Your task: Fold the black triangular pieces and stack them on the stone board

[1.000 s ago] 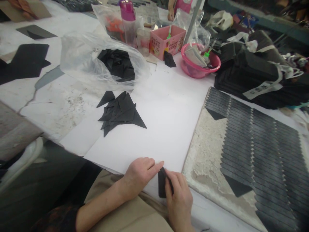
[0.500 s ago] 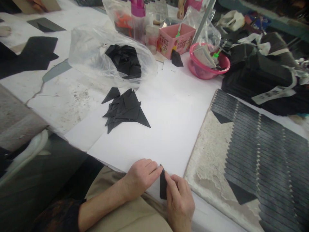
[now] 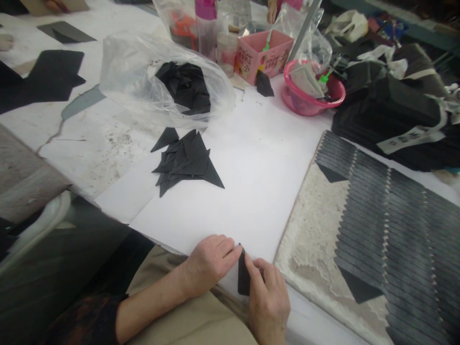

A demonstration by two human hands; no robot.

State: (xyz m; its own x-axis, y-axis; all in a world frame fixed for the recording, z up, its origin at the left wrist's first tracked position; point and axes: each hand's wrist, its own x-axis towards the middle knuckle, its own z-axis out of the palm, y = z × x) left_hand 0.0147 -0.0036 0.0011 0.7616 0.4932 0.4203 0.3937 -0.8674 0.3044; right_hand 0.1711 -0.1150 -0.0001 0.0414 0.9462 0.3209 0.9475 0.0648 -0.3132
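A small black folded piece (image 3: 243, 277) lies at the near edge of a white sheet (image 3: 251, 191). My left hand (image 3: 210, 261) rests curled beside it, index fingertip touching its top corner. My right hand (image 3: 268, 299) presses its fingers together on the piece's right edge, pinching it against the table. A loose pile of black triangles (image 3: 187, 163) lies further out on the sheet.
A clear plastic bag with black pieces (image 3: 168, 86) sits behind the pile. A board covered with rows of overlapping black pieces (image 3: 388, 225) lies at the right. A pink bowl (image 3: 312, 91), a pink box (image 3: 262, 55), a bottle and stacked black bundles (image 3: 395, 110) stand at the back.
Both hands stay on the black piece; the right fingers have slid slightly along its edge. The view has shifted a little to the left.
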